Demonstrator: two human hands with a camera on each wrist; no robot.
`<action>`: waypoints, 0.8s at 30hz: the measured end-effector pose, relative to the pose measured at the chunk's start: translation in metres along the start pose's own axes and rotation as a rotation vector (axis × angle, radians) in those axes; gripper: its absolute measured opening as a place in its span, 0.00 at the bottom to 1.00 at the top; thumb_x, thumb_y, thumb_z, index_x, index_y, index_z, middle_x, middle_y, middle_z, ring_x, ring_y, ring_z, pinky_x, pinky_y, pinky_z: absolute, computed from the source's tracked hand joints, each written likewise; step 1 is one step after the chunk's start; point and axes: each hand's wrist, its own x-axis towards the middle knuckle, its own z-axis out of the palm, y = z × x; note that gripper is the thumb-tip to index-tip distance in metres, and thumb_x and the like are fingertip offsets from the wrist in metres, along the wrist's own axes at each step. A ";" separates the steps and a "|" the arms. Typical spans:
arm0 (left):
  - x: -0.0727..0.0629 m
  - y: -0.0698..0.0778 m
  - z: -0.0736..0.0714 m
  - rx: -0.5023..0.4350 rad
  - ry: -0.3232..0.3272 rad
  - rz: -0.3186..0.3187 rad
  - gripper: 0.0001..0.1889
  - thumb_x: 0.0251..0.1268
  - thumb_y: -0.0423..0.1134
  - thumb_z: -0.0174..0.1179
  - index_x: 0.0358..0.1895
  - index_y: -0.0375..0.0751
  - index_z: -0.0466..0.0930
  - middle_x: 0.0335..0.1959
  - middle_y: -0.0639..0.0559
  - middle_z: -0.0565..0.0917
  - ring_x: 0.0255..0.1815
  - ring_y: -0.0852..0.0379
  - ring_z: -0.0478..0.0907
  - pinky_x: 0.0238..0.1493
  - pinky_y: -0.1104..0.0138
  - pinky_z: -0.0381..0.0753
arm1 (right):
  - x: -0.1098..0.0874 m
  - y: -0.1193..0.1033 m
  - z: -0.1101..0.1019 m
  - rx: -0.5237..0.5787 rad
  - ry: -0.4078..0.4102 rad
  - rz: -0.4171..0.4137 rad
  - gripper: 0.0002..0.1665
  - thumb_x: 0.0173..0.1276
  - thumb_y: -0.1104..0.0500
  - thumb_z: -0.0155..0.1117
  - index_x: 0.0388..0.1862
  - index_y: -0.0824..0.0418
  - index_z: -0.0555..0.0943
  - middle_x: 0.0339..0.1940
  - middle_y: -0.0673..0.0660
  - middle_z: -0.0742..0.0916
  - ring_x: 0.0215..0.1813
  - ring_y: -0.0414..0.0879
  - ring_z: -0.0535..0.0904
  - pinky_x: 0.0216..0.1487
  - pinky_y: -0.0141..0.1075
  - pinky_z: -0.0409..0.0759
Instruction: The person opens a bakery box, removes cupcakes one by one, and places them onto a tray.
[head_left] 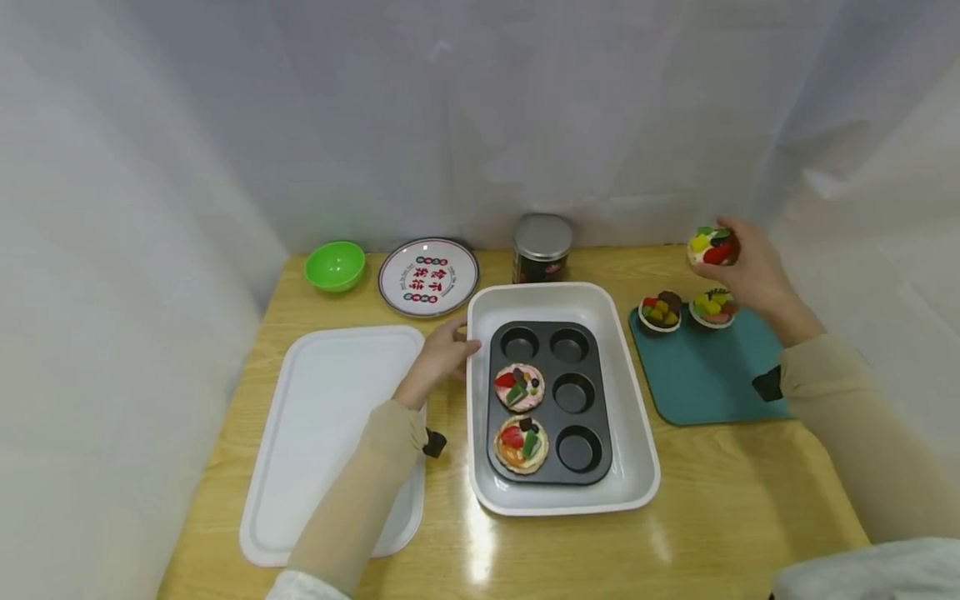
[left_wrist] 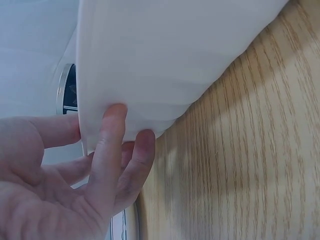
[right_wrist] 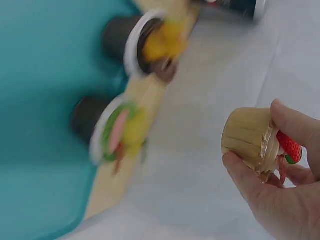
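Observation:
High above the back of the teal tray point(head_left: 720, 375), my right hand point(head_left: 750, 265) holds a fruit-topped cupcake point(right_wrist: 248, 137) with a tan wrapper between thumb and fingers. Two dark-cupped cupcakes, one with chocolate and yellow pieces point(head_left: 660, 312) and one with yellow and green topping point(head_left: 712, 309), stand at that tray's back edge. My left hand point(head_left: 442, 354) grips the left rim of a deep white tray point(head_left: 633, 433), thumb at the rim and fingers against the outer wall point(left_wrist: 165, 55). Inside it lies a black muffin pan point(head_left: 546, 400); two cupcakes, one pink point(head_left: 520, 387) and one cream point(head_left: 521, 445), sit in its left column.
A flat white tray point(head_left: 330, 433) lies on the left, partly under my left forearm. Along the back of the wooden table point(head_left: 570, 554) are a green bowl point(head_left: 335, 267), a plate with red characters point(head_left: 428, 277) and a lidded can point(head_left: 542, 248). A pale curtain hangs behind.

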 end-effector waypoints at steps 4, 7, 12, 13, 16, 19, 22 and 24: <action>0.001 0.000 -0.001 0.002 0.007 0.002 0.30 0.79 0.38 0.58 0.80 0.44 0.66 0.60 0.32 0.81 0.49 0.42 0.87 0.36 0.61 0.94 | -0.005 0.032 -0.013 -0.061 0.061 0.075 0.49 0.77 0.54 0.66 0.84 0.73 0.52 0.71 0.83 0.68 0.63 0.74 0.68 0.54 0.58 0.74; 0.001 -0.001 -0.001 -0.004 0.004 0.000 0.30 0.79 0.37 0.59 0.80 0.43 0.65 0.60 0.31 0.80 0.48 0.42 0.87 0.36 0.60 0.94 | -0.009 0.055 -0.018 -0.068 0.066 0.149 0.49 0.78 0.54 0.64 0.84 0.75 0.52 0.72 0.85 0.65 0.65 0.77 0.65 0.57 0.64 0.74; -0.001 -0.001 0.000 -0.002 0.001 -0.010 0.30 0.79 0.38 0.59 0.80 0.45 0.65 0.61 0.32 0.80 0.49 0.41 0.87 0.39 0.58 0.94 | -0.017 0.085 -0.018 -0.078 0.041 0.230 0.49 0.80 0.53 0.61 0.83 0.78 0.49 0.73 0.89 0.61 0.69 0.81 0.60 0.66 0.71 0.70; -0.002 -0.001 0.000 -0.003 0.002 -0.012 0.30 0.79 0.38 0.59 0.80 0.46 0.65 0.61 0.32 0.80 0.50 0.41 0.86 0.40 0.58 0.94 | -0.018 0.089 -0.018 -0.081 0.035 0.239 0.49 0.80 0.53 0.61 0.83 0.78 0.49 0.73 0.89 0.61 0.70 0.81 0.60 0.67 0.71 0.69; -0.004 -0.001 0.001 -0.004 0.003 -0.013 0.30 0.79 0.38 0.59 0.80 0.46 0.65 0.61 0.32 0.79 0.51 0.41 0.86 0.42 0.56 0.95 | -0.021 0.102 -0.016 -0.071 0.020 0.268 0.49 0.81 0.52 0.60 0.82 0.79 0.48 0.73 0.89 0.61 0.71 0.82 0.60 0.70 0.73 0.68; -0.006 -0.002 0.001 -0.006 0.006 -0.013 0.30 0.79 0.38 0.59 0.80 0.46 0.66 0.61 0.32 0.80 0.51 0.41 0.86 0.41 0.57 0.94 | -0.025 0.114 -0.013 -0.056 0.011 0.306 0.50 0.80 0.52 0.60 0.82 0.80 0.47 0.74 0.88 0.62 0.71 0.82 0.61 0.72 0.73 0.68; -0.007 -0.003 0.002 -0.006 0.005 -0.011 0.29 0.79 0.38 0.60 0.80 0.47 0.67 0.60 0.33 0.80 0.50 0.42 0.86 0.39 0.60 0.94 | -0.029 0.124 -0.010 -0.041 0.002 0.349 0.49 0.80 0.51 0.60 0.81 0.81 0.48 0.74 0.88 0.62 0.72 0.81 0.61 0.72 0.72 0.69; -0.007 -0.005 0.003 -0.004 0.003 -0.010 0.29 0.79 0.38 0.60 0.79 0.47 0.67 0.60 0.33 0.80 0.50 0.42 0.86 0.37 0.61 0.94 | -0.032 0.128 -0.009 -0.041 -0.003 0.364 0.49 0.80 0.51 0.60 0.81 0.81 0.49 0.75 0.87 0.62 0.72 0.81 0.61 0.72 0.71 0.69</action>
